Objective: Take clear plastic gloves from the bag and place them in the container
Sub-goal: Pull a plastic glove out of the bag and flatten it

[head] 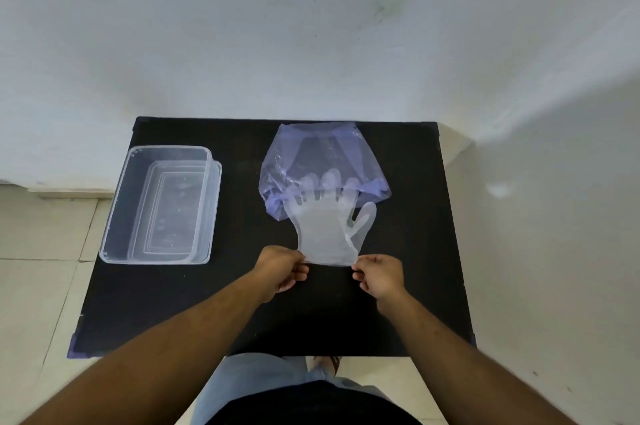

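Observation:
A clear plastic glove lies flat on the black table, its fingertips still inside the mouth of a bluish see-through bag at the table's far middle. My left hand pinches the glove's cuff at its left corner. At the cuff's right corner my right hand pinches it too. The glove's thumb points to the right. A clear rectangular container stands open and empty at the table's left side.
The container rests on its clear lid, which shows along its right side. A white wall stands right behind the table. Pale floor tiles lie to the left, and a white surface is on the right.

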